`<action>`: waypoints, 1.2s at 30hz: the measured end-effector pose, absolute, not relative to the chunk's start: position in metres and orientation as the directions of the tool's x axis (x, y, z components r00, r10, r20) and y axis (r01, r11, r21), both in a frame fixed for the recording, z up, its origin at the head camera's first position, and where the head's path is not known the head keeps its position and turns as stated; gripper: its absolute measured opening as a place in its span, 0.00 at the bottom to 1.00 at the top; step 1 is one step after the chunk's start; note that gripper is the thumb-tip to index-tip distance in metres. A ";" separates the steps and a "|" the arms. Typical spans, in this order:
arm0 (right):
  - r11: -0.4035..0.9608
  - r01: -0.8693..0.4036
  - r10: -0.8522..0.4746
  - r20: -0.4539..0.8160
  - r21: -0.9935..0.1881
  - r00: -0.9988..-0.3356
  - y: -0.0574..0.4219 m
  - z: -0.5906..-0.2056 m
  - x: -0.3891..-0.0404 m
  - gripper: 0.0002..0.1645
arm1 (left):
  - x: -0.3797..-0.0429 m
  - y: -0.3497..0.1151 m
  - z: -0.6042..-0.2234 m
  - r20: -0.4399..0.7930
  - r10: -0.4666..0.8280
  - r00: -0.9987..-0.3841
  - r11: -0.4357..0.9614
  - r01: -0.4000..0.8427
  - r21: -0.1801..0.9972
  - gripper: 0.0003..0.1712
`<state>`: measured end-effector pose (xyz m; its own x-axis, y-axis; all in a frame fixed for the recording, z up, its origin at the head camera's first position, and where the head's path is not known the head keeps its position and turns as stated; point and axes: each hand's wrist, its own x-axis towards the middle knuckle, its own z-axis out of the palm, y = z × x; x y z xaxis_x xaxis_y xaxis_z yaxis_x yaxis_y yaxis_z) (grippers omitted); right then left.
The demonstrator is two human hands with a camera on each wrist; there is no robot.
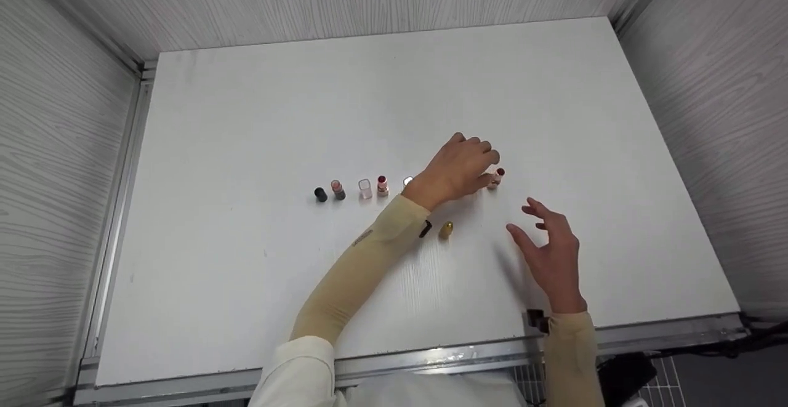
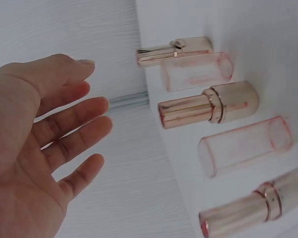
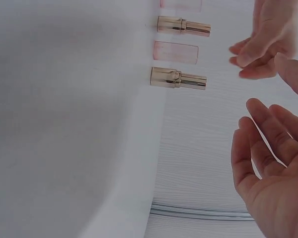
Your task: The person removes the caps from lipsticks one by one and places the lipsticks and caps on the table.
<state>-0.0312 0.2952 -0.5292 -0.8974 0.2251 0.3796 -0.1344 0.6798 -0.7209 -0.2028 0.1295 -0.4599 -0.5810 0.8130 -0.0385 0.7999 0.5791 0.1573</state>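
Observation:
My left hand [image 1: 454, 170] is over the right part of a row of lipsticks, palm down with fingers loosely bent. In the left wrist view, nothing lies between that hand's [image 2: 35, 134] fingers. Just past its thumb stands an uncapped dark-red lipstick [image 1: 495, 179]. Gold lipstick tubes [image 2: 208, 105] alternate with clear pinkish caps [image 2: 246, 146] in the left wrist view. To the right and nearer the front edge, my right hand [image 1: 554, 253] hangs above the table, thumb and fingers apart and holding nothing. Part of the row is hidden under the left hand.
Left of the left hand stand a red lipstick [image 1: 383, 186], a clear cap [image 1: 365, 189], a pinkish lipstick with a dark base [image 1: 338, 190] and a black cap [image 1: 320, 194]. A small gold cylinder [image 1: 446, 229] stands nearer the front of the white table [image 1: 246, 117]. Panels enclose the table.

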 end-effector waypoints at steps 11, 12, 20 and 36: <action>0.676 -0.180 0.136 0.362 -0.714 -0.922 0.273 -0.536 -0.034 0.34 | -0.141 0.070 -0.480 -0.181 0.814 -0.552 0.579 0.795 0.182 0.10; 0.679 -0.188 0.123 0.362 -0.709 -0.924 0.270 -0.536 -0.034 0.33 | -0.138 0.069 -0.483 -0.173 0.812 -0.558 0.583 0.793 0.177 0.08; 0.681 -0.267 -0.012 0.354 -0.682 -0.935 0.251 -0.535 -0.042 0.30 | -0.132 0.058 -0.462 -0.010 0.817 -0.576 0.561 0.791 0.244 0.06; 0.639 -0.429 -0.080 0.500 -0.638 -0.862 0.246 -0.528 -0.055 0.23 | -0.121 0.041 -0.425 0.304 0.837 -0.455 0.398 0.888 0.230 0.07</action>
